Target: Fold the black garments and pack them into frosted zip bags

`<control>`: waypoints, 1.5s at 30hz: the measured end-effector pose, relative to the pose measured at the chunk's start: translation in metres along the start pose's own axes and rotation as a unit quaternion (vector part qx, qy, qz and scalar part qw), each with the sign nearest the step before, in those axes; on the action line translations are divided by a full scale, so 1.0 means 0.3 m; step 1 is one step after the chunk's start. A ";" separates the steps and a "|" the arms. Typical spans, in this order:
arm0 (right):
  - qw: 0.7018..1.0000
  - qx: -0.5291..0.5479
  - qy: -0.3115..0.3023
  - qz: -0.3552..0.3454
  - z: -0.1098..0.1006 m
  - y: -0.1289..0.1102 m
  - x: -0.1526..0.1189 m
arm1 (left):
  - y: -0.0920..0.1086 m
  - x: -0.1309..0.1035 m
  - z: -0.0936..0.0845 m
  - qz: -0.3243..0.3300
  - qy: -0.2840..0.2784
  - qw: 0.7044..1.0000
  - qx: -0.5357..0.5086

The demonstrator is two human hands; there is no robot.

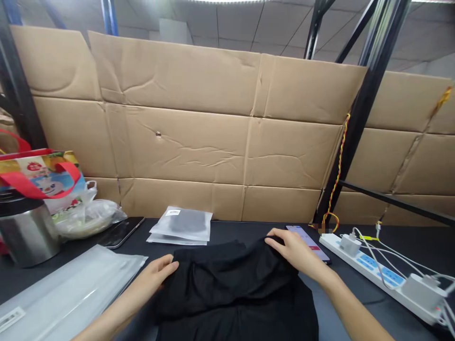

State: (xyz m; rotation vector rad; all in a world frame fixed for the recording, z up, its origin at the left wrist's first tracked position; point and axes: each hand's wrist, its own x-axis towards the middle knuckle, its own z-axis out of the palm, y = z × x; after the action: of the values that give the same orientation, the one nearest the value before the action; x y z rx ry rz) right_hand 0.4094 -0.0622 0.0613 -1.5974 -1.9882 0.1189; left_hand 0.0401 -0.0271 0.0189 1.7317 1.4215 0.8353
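Note:
A black garment [234, 293] with a waistband-like top edge is spread before me on the dark table. My left hand [161, 271] pinches its upper left corner between thumb and fingers. At the upper right corner, my right hand [289, 246] grips the same edge, thumb and fingers closed on the cloth. The fabric between the hands sags in loose folds, and its lower part runs out of the frame. Just beyond it lie a few flat frosted plastic packets [181, 226], one with a barcode label.
Large clear plastic bags [78, 289] lie at left, near a dark phone [122, 232], a steel container [28, 232] and a colourful carrier bag [46, 175]. At right are a lit phone [309, 244] and a power strip [377, 270] with cables. Cardboard [185, 128] walls the back.

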 end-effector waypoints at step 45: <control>0.972 -0.191 0.087 -0.102 0.129 -0.056 -0.062 | 0.159 0.066 0.366 0.464 -0.212 0.820 0.259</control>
State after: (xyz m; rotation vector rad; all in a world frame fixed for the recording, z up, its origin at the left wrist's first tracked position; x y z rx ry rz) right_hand 0.3782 -0.0732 0.0293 -1.5506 -2.1085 -0.4940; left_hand 0.1603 -0.0281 0.0033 2.8900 0.4379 0.4462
